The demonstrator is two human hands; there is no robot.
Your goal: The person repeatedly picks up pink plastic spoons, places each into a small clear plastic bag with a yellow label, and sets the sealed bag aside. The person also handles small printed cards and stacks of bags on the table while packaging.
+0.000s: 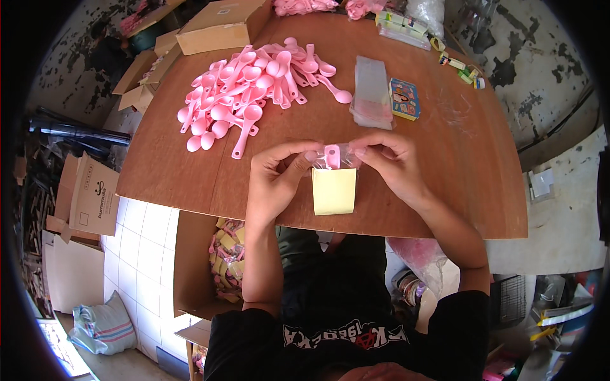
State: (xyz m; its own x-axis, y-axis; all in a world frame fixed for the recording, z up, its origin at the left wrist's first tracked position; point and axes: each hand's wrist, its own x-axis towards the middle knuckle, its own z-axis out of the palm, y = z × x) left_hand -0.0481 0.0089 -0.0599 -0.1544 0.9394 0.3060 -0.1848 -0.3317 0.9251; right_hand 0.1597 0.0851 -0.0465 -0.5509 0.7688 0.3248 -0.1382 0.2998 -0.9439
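Note:
Between my two hands is a clear plastic bag point(319, 160) holding a pink spoon point(332, 156) and a pale yellow card point(334, 192). The spoon's handle end, with its hole, shows above the card; the rest of it is hidden. My left hand point(279, 166) pinches the bag's upper left corner, and my right hand point(389, 159) pinches the upper right corner. Beyond them on the brown table point(445, 184) lies a big heap of pink spoons point(248, 89). A stack of clear plastic bags point(372, 92) lies past my right hand, beside a small blue printed box point(405, 98).
A closed cardboard box point(222, 28) stands at the table's far left. Tape rolls point(467, 73) and a pack of small boxes point(403, 30) lie far right. Below the near edge, an open carton point(190, 260) holds packed bags point(227, 257) with yellow cards. A white sack point(103, 325) is on the floor.

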